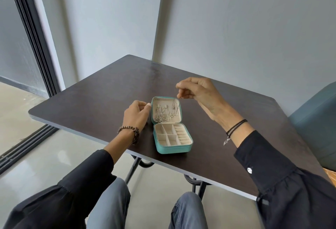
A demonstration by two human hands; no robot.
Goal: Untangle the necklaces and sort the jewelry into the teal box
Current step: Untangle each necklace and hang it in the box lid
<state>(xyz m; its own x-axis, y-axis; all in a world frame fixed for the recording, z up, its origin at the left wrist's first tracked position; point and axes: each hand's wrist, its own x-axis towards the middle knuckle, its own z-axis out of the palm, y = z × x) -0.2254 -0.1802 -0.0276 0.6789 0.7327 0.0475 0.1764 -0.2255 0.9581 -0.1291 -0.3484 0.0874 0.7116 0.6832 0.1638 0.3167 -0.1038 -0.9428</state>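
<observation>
The teal box (pixel 172 149) lies open on the dark table (pixel 101 90), lid flat toward the far side. Its cream tray has several small compartments and a row of ring rolls, all bare. Silver necklaces (pixel 161 115) lie bunched in the lid's left half. A thin chain with a small ring pendant (pixel 173 109) hangs over the lid's right half, and my right hand (pixel 198 90) pinches its top end above the lid's far right corner. My left hand (pixel 137 115) rests beside the lid's left edge with fingers curled; whether it holds a chain I cannot tell.
The table stands in a corner against pale walls. A blue-grey upholstered seat (pixel 316 125) is at the right, beyond the table's right edge. A dark-framed glass door (pixel 32 50) is at the left. My knees sit under the near edge.
</observation>
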